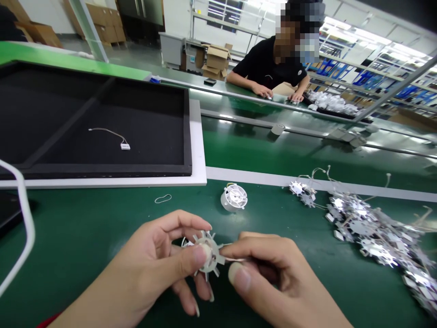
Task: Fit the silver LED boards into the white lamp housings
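- Left hand [150, 259] is closed on the spoked disc [215, 255], right hand [276, 269] on its wire [235, 260].
- Between the hands, positioning seems underway; careful guiding is probably required.

White ceiling lights [372, 36] are glaring at your upper right; silvery pieces [358, 226] are glinting; pixelation is masking a co-worker's head [300, 29].

Left: black tray [112, 171] with pale outer border; thin pale loop [163, 199], rubber-band-like, just in front. White cord [26, 218] curves at far left. Across: person in black shirt [261, 61] leaning over far bench [235, 92], beside heaped white pieces [332, 101]. Rear: open cardboard boxes [217, 58]; blue items [370, 78], right.
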A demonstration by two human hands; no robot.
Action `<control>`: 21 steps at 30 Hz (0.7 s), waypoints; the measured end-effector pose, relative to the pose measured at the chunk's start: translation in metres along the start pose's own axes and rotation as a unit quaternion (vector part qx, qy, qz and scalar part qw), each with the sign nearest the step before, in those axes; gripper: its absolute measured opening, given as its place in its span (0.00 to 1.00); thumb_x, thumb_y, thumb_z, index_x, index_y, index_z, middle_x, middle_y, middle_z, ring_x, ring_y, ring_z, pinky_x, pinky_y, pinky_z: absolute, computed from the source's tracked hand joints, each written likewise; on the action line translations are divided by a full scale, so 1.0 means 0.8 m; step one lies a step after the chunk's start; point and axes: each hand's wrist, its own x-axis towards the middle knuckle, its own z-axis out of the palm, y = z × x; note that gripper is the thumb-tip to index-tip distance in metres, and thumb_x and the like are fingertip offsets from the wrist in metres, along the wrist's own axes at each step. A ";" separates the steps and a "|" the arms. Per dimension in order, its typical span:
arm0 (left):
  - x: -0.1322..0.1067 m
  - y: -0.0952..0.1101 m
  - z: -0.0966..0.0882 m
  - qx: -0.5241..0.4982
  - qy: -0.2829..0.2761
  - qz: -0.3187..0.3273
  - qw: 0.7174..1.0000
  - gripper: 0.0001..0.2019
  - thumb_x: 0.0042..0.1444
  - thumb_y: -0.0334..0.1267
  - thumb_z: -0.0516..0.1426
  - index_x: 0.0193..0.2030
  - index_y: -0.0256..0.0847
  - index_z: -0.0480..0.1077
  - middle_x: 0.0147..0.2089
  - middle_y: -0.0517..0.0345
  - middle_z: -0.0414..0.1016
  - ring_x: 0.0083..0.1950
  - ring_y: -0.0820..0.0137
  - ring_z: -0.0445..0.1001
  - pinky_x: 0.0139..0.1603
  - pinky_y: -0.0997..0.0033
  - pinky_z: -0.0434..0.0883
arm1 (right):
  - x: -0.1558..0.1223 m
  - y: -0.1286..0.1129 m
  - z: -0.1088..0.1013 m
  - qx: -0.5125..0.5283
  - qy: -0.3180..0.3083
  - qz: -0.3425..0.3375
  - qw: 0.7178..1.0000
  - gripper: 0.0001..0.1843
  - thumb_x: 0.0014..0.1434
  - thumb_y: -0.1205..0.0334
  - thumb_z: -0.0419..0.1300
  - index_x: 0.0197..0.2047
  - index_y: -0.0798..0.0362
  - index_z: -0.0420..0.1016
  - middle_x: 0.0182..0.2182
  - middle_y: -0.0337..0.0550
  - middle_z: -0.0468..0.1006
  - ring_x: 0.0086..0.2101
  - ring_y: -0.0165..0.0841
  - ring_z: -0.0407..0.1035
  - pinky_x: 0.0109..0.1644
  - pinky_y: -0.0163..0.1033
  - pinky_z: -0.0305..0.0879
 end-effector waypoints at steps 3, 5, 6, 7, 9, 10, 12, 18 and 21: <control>0.001 0.002 0.002 0.038 0.040 0.014 0.998 0.19 0.59 0.49 0.76 0.49 0.44 0.79 0.38 0.60 0.82 0.31 0.69 0.84 0.25 0.82 0.82 | 0.008 0.001 0.002 0.019 -0.009 0.005 1.000 0.17 0.66 0.50 0.66 0.31 0.50 0.89 0.25 0.40 0.72 0.26 0.28 0.64 0.29 0.33 0.60; 0.002 0.003 0.002 0.058 0.060 0.015 0.996 0.18 0.59 0.49 0.76 0.48 0.44 0.79 0.39 0.60 0.82 0.33 0.68 0.85 0.27 0.81 0.82 | 0.012 0.003 0.003 0.014 -0.005 0.002 1.000 0.18 0.67 0.51 0.65 0.31 0.51 0.88 0.26 0.41 0.75 0.28 0.29 0.66 0.31 0.32 0.61; 0.002 0.003 0.002 0.065 0.066 0.014 0.996 0.18 0.59 0.49 0.76 0.48 0.45 0.80 0.40 0.60 0.82 0.34 0.68 0.85 0.28 0.80 0.83 | 0.013 0.004 0.003 0.012 -0.004 0.001 1.000 0.18 0.68 0.51 0.65 0.31 0.52 0.87 0.27 0.41 0.76 0.28 0.29 0.67 0.31 0.32 0.61; 0.002 0.003 0.002 0.073 0.071 0.011 0.995 0.19 0.59 0.51 0.76 0.50 0.45 0.80 0.42 0.59 0.82 0.34 0.68 0.85 0.28 0.80 0.83 | 0.014 0.005 0.003 0.009 -0.004 0.001 1.000 0.18 0.68 0.51 0.64 0.31 0.53 0.86 0.26 0.41 0.76 0.28 0.29 0.67 0.31 0.32 0.61; -0.001 0.005 0.002 0.107 0.084 0.008 0.991 0.23 0.59 0.56 0.74 0.53 0.47 0.80 0.42 0.58 0.83 0.34 0.67 0.85 0.28 0.80 0.82 | 0.014 0.009 0.001 0.006 0.002 0.005 1.000 0.19 0.68 0.51 0.64 0.30 0.54 0.85 0.25 0.40 0.74 0.27 0.28 0.65 0.30 0.32 0.60; -0.004 0.006 0.002 0.138 0.100 0.008 0.985 0.25 0.59 0.60 0.73 0.54 0.48 0.80 0.42 0.58 0.84 0.34 0.67 0.85 0.30 0.79 0.82 | 0.015 0.011 0.000 0.008 0.005 0.010 1.000 0.20 0.67 0.50 0.64 0.30 0.54 0.84 0.25 0.39 0.73 0.26 0.28 0.64 0.29 0.32 0.59; -0.009 0.011 0.004 0.225 0.153 0.017 0.962 0.27 0.58 0.66 0.71 0.55 0.50 0.81 0.39 0.59 0.85 0.36 0.67 0.84 0.36 0.78 0.83 | 0.016 0.015 -0.003 0.011 0.008 0.022 1.000 0.21 0.68 0.47 0.64 0.31 0.54 0.84 0.25 0.40 0.72 0.26 0.29 0.62 0.28 0.33 0.58; -0.011 0.020 0.005 0.374 0.155 0.142 0.903 0.22 0.62 0.62 0.67 0.55 0.51 0.82 0.42 0.54 0.85 0.47 0.53 0.84 0.40 0.66 0.84 | 0.010 0.022 -0.018 0.039 0.131 -0.066 0.988 0.15 0.67 0.53 0.69 0.29 0.48 0.84 0.24 0.37 0.74 0.25 0.28 0.62 0.27 0.33 0.58; -0.005 0.020 0.000 0.400 0.113 0.186 0.890 0.22 0.64 0.59 0.67 0.58 0.50 0.80 0.43 0.52 0.84 0.51 0.50 0.83 0.46 0.60 0.85 | 0.005 0.019 -0.019 0.051 0.176 -0.126 0.975 0.12 0.67 0.58 0.70 0.29 0.44 0.86 0.22 0.34 0.73 0.24 0.28 0.63 0.26 0.32 0.60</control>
